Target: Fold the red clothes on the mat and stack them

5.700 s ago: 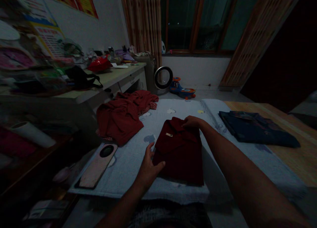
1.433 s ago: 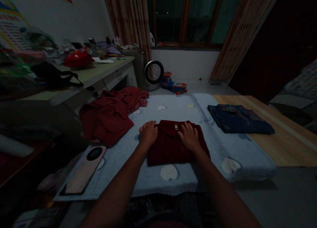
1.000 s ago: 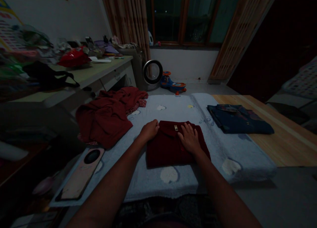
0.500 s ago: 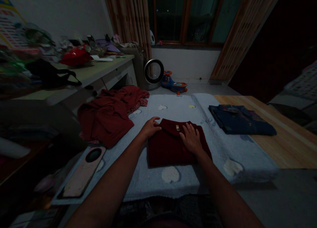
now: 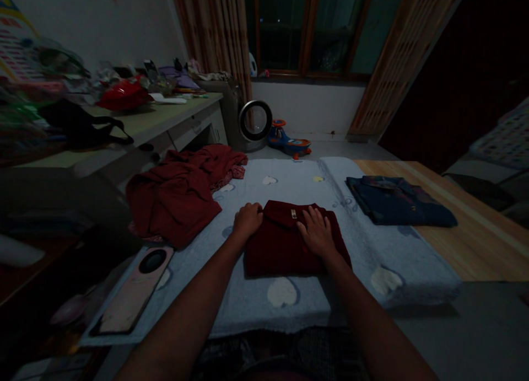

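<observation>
A folded maroon shirt (image 5: 289, 243) is pressed flat on a pale blue heart-print blanket (image 5: 256, 298), the right hand (image 5: 317, 232) spread open-fingered on it, the left hand (image 5: 247, 220) curled at its far-left corner. A small collar label (image 5: 293, 213), unreadable, sits between the fingers. Crumpled red clothing (image 5: 177, 193) lies beyond the left hand, a folded navy garment (image 5: 397, 204) right of the right hand on a wooden table (image 5: 475, 243).

Left hand (image 5: 247, 220) curled back onto folded shirt (image 5: 285, 243)

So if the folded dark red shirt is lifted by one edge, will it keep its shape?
Probably not. The folded dark red shirt is soft cloth, so it would likely sag and unfold. It looks light. Both hands, left hand and right hand, rest on it.
</observation>
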The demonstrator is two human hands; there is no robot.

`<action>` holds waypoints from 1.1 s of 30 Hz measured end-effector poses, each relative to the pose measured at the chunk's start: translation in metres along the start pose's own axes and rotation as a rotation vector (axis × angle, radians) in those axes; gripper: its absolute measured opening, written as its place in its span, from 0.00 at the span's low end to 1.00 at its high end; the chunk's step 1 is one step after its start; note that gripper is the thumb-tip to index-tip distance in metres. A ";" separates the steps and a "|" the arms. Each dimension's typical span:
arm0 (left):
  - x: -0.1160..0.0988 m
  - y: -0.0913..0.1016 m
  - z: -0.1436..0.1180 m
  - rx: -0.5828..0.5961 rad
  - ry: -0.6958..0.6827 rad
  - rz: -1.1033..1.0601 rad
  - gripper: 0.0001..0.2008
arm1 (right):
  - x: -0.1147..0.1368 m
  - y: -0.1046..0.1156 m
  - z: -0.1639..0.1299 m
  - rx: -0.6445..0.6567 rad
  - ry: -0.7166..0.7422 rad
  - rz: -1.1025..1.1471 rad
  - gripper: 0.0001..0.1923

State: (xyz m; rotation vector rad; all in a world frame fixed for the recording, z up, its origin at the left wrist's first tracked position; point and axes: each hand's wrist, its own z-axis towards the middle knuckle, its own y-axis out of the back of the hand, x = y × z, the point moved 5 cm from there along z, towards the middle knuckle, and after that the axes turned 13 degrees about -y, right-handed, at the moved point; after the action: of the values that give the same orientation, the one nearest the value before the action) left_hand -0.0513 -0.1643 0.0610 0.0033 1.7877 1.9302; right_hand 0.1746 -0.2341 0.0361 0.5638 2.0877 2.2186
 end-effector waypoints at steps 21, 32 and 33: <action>-0.088 -0.034 -0.061 0.189 -0.188 -0.007 0.37 | -0.006 0.024 0.013 -0.025 0.058 0.179 0.30; -0.091 -0.032 -0.061 0.205 -0.181 -0.020 0.37 | -0.066 0.042 0.070 0.036 -0.160 0.072 0.16; -0.090 -0.033 -0.060 0.205 -0.182 -0.017 0.37 | -0.067 0.042 0.074 0.063 -0.141 0.076 0.15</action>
State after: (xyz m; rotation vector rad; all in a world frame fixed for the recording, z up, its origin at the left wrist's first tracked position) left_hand 0.0188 -0.2529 0.0522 0.2256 1.8466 1.6686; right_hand 0.2678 -0.1855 0.0633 0.7927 2.1046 2.0883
